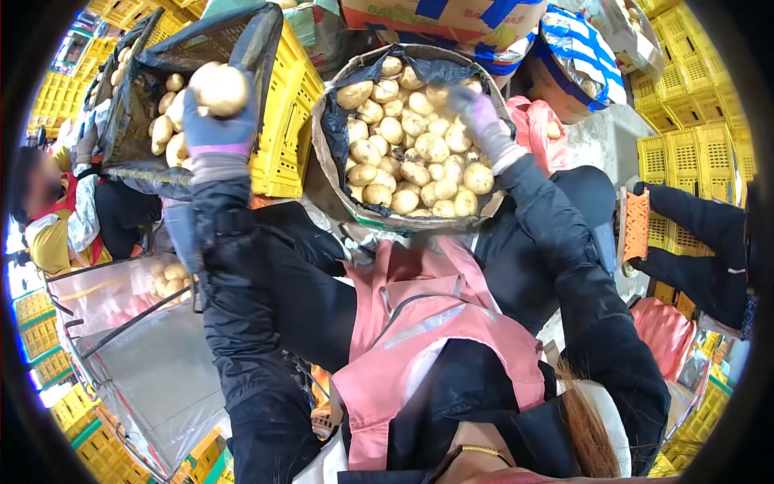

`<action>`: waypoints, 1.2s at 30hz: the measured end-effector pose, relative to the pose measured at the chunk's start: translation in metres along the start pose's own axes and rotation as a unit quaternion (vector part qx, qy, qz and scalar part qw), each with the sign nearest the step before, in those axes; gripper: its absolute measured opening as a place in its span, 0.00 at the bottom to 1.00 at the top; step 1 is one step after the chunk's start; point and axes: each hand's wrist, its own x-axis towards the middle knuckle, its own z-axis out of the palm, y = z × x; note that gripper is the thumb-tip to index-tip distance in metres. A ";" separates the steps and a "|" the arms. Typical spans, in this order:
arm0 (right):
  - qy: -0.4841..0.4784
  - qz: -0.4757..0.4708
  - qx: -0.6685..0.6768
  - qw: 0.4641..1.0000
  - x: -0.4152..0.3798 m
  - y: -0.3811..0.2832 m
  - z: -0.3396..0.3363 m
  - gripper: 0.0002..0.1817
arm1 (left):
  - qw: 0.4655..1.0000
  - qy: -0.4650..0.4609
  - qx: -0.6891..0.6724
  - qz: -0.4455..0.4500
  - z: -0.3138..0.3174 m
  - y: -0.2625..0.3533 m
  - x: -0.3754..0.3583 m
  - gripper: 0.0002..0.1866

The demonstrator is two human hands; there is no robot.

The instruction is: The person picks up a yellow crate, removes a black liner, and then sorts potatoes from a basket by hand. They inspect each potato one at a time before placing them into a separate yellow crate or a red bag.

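Note:
My left hand (218, 121), in a grey and purple glove, is closed around a large pale potato (222, 90), with another round potato edge showing right beside it. It is above a dark-lined yellow crate (286, 105) that has several potatoes (164, 129) inside. My right hand (480, 117), gloved alike, is over the right side of a round cardboard container (320, 145) lined with dark plastic. Many potatoes (415, 149) fill that container. Motion smears the right fingers, so whether they grip a potato cannot be made out.
A person (60, 210) sits at the left; another person's dark-trousered leg (685, 222) shows at the right. Blue-taped containers (584, 56) stand behind. A frame with clear sheeting (153, 363) is at my left. Yellow crates (685, 165) are stacked around.

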 end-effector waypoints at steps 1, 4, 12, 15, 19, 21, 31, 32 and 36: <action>-0.049 -0.023 -0.102 0.993 0.002 0.030 0.013 0.27 | 0.999 -0.023 -0.024 0.021 0.000 0.015 -0.001 0.25; -0.090 0.126 -0.290 0.944 -0.022 0.058 0.065 0.37 | 0.933 -0.043 0.298 0.198 0.009 0.011 -0.007 0.30; -0.254 0.253 0.035 0.933 -0.019 0.015 0.054 0.40 | 0.963 -0.078 0.235 -0.107 0.001 -0.047 -0.023 0.21; -0.272 0.215 0.328 0.878 -0.049 -0.069 0.040 0.31 | 0.867 -0.159 0.460 -0.103 0.010 -0.064 -0.044 0.26; -0.300 0.104 0.496 0.808 -0.081 -0.132 0.033 0.31 | 0.757 -0.245 0.599 -0.083 0.025 -0.099 -0.079 0.39; -0.277 0.105 0.486 0.822 -0.094 -0.134 0.035 0.33 | 0.632 -0.303 0.714 -0.011 0.006 -0.120 -0.080 0.42; -0.230 -0.023 0.345 0.910 -0.100 -0.164 0.016 0.45 | 0.814 -0.187 0.525 -0.162 0.021 -0.132 -0.100 0.32; -0.200 -0.083 0.242 0.946 -0.099 -0.165 0.016 0.45 | 0.810 -0.180 0.533 -0.167 0.021 -0.135 -0.102 0.33; -0.125 -0.158 0.129 0.971 -0.099 -0.160 0.015 0.43 | 0.740 -0.249 0.624 -0.031 0.019 -0.139 -0.092 0.39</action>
